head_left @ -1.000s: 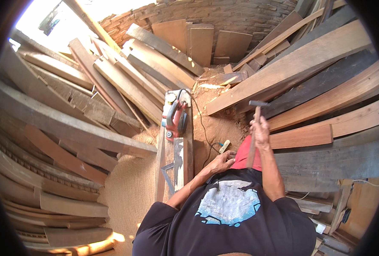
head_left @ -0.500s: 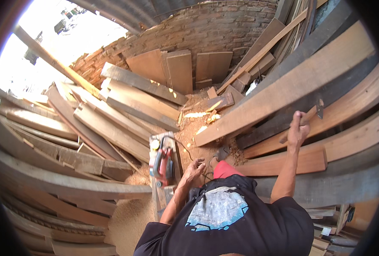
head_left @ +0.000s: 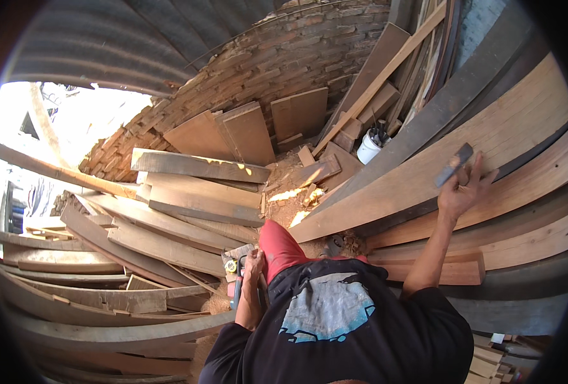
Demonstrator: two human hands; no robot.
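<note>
My right hand (head_left: 458,197) is over the wide pale plank on the right, some fingers stretched out, around a hammer whose dark metal head (head_left: 454,165) shows beside the thumb; its handle is mostly hidden by the hand. Low on the left, my left hand (head_left: 254,262) is closed at the end of a narrow wooden stand, and what the fingers hold cannot be made out. Beside it lie a yellow tape measure (head_left: 231,264) and a power planer (head_left: 236,285), partly covered by my forearm.
Stacked boards (head_left: 168,246) fill the left side. Long planks (head_left: 412,173) slant along the right. A white bucket (head_left: 368,151) of tools stands near the brick wall (head_left: 277,61), where panels (head_left: 300,115) lean. Wood shavings (head_left: 287,195) cover the floor between.
My view has tilted and turned left. The right hand has turned the hammer and loosened some fingers. My left hand has moved left to the tape measure, and my red-clad leg has come forward.
</note>
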